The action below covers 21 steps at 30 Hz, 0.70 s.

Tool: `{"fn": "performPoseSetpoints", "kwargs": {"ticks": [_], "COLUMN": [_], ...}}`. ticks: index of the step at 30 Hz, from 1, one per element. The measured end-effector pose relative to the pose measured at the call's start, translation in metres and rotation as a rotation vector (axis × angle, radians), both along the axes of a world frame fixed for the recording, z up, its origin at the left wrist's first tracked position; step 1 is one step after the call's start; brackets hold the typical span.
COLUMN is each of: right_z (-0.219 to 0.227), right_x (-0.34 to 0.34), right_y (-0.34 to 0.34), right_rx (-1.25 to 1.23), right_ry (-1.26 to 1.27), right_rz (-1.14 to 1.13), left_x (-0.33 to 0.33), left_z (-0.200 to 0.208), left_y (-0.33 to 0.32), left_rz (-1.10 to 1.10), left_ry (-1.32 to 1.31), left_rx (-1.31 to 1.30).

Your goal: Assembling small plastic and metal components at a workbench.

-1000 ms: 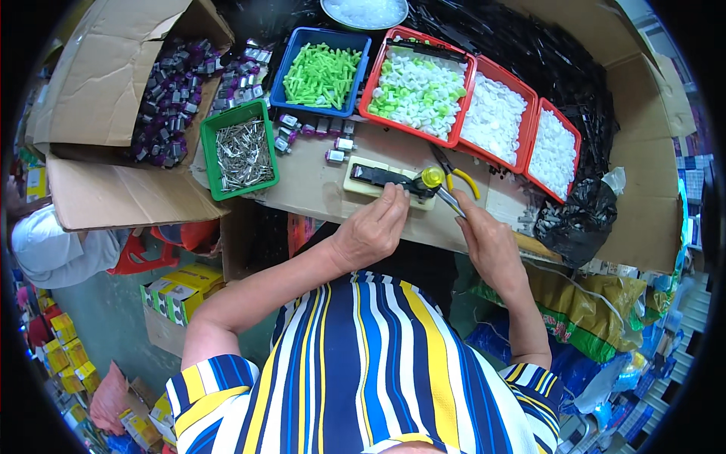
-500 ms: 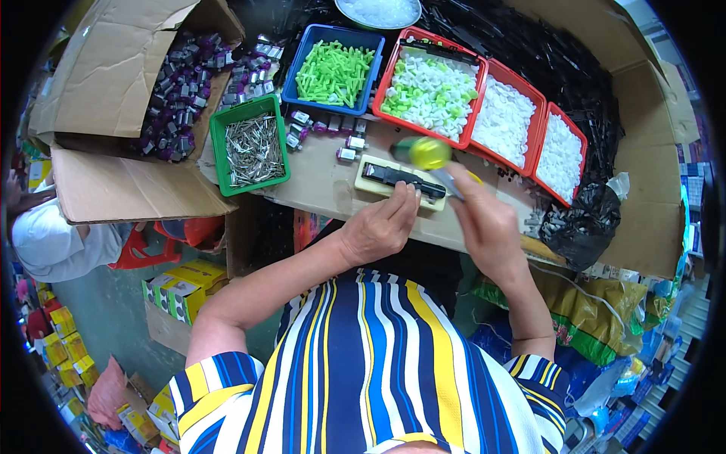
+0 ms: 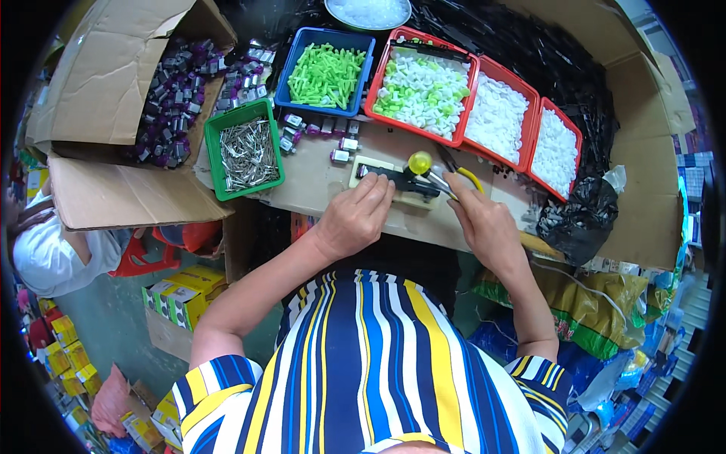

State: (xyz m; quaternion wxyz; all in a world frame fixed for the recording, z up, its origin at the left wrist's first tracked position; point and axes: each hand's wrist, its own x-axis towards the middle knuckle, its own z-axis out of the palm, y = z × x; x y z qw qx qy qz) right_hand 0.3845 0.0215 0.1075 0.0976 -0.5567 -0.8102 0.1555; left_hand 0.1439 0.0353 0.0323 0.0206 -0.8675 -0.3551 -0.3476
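A long black plastic part [image 3: 404,181] lies in a cream-coloured block [image 3: 420,200] on the work surface. At the part's left end are the closed fingertips of my left hand [image 3: 353,217], holding it against the block. My right hand [image 3: 488,231] is closed around the handle of a small mallet with a yellow-faced head [image 3: 420,162]. That head is down at the black part's right half; whether it touches is hard to tell. Yellow-handled pliers [image 3: 470,178] lie just beyond my right fingers.
Beyond the block stand a green tray of metal pins [image 3: 210,155], a blue tray of green pieces [image 3: 278,87] and red trays of white pieces [image 3: 370,104]. Silver-and-purple parts fill a cardboard box [image 3: 113,181] at left. Black parts [image 3: 575,98] heap behind; a black bag [image 3: 582,223] sits right.
The mallet has come down from its raised, blurred position onto or close to the black part. My left hand has slid left along the part, and the pliers are more exposed.
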Motion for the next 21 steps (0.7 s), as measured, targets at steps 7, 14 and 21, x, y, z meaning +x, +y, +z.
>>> {"fn": "performPoseSetpoints", "kwargs": {"ticks": [7,14,21], "right_z": [0.004,0.008,0.023], "right_x": [-0.003,0.004,0.013], "right_y": [-0.005,-0.026,-0.031], "right_rx": [0.146,0.283,0.273], "right_ry": [0.063,0.213,0.256], "right_rz": [0.058,0.056,-0.028], "left_x": [-0.002,-0.002,-0.003], "left_z": [0.002,0.006,0.002], "left_y": [-0.001,0.002,0.005], "left_rz": [-0.025,-0.053,-0.039], "left_ry": [0.003,-0.015,-0.001], "left_rx": [0.022,0.017,0.044]}}
